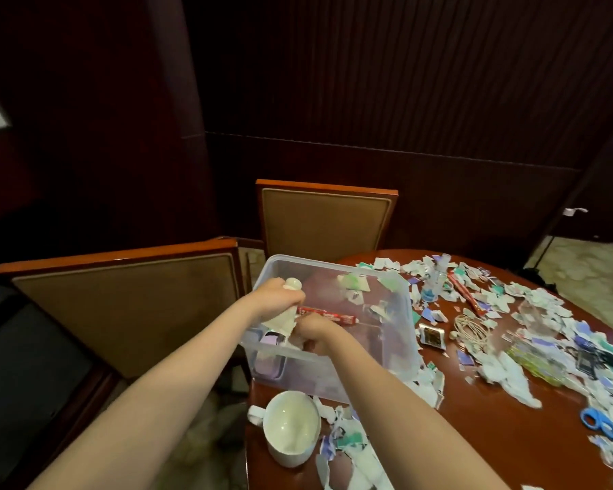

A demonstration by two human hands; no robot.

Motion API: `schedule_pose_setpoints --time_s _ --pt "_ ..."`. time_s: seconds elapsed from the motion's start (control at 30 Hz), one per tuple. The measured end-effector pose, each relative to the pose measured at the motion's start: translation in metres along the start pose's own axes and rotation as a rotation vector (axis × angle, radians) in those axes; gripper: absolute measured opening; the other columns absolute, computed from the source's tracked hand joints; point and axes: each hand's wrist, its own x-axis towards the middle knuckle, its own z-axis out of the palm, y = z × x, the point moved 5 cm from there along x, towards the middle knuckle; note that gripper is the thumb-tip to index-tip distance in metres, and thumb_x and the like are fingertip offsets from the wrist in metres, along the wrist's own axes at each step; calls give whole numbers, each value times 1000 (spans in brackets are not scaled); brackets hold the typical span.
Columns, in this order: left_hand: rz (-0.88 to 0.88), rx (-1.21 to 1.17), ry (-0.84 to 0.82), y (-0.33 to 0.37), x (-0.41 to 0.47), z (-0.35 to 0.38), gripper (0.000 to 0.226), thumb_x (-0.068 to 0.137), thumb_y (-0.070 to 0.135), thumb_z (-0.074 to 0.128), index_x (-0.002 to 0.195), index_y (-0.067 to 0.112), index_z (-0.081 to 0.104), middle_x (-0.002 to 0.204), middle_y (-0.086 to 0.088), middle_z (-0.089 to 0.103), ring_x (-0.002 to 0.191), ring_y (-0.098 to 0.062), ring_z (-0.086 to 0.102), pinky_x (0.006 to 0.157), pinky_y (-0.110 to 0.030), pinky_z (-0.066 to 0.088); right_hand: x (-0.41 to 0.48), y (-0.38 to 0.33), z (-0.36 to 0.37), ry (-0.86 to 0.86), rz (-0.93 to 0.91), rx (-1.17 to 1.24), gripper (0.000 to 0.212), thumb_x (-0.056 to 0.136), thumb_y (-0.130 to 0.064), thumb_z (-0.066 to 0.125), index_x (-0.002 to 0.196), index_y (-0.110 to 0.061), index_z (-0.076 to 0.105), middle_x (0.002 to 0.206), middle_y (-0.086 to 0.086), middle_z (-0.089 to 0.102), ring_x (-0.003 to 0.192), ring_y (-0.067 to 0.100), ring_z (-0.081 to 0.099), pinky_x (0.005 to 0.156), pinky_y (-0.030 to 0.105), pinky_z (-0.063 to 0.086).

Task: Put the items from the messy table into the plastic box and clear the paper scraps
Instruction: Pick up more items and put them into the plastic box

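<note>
My left hand (276, 298) is closed around a white tube (292, 285). The rounded cap stands above my fist and the flattened body hangs below it, over the near-left part of the clear plastic box (337, 268). My right hand (315, 330) is inside the box, just below and to the right of the left hand, with its fingers curled downward next to the tube's lower end. I cannot tell whether it grips the tube or anything else. In the box, a red tube (328, 317) lies crosswise just beyond my right hand, and a purple item (272, 339) sits at the left wall beneath my left hand. A few scraps lie at the far end. The box stands at the left edge of the round wooden table (510, 440). Paper scraps (510, 380) cover the table to the right of the box, well apart from both hands. Among them are a spray bottle (436, 277), a coiled cord (469, 328) and blue scissors (598, 422). A white mug (291, 426) lies near the box's front wall, between my forearms, its mouth turned toward me.
</note>
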Motion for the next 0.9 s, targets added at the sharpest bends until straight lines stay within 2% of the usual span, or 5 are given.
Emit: schedule_pose_setpoints --time_s 0.1,0.23,0.5,0.73,0.9 --pt "-34 110 17 -8 9 -7 36 83 29 59 114 12 51 99 -4 53 86 -16 50 64 -25 38 18 -1 11 -43 31 -31 29 91 9 43 72 -13 47 71 -2 39 62 7 40 61 17 39" --pt "-90 237 0 -21 22 -13 49 83 30 63 125 10 49 111 -5 53 95 -18 50 72 -26 39 42 -7 24 -51 39 -248 39 95 -6 46 133 2 46 114 16 59 108 29 55 94 32 43" --pt "-159 460 -77 -24 36 -7 41 87 24 62 122 4 52 102 -8 54 88 -21 51 70 -27 40 59 -3 31 -117 102 -518 48 96 -14 49 140 1 36 140 17 44 128 32 44 103 36 38" --pt "-146 450 -72 -3 44 -12 39 89 24 56 121 3 49 98 -7 52 86 -22 51 69 -27 41 55 6 22 -148 116 -346 15 95 -4 48 81 -3 53 81 13 54 68 24 54 67 27 48" --pt "-119 317 -102 4 56 7 20 91 22 53 102 8 44 88 -6 49 84 -23 47 55 -24 33 50 14 -19 71 143 264 23 91 2 40 72 -8 48 64 9 49 36 15 53 40 23 47"
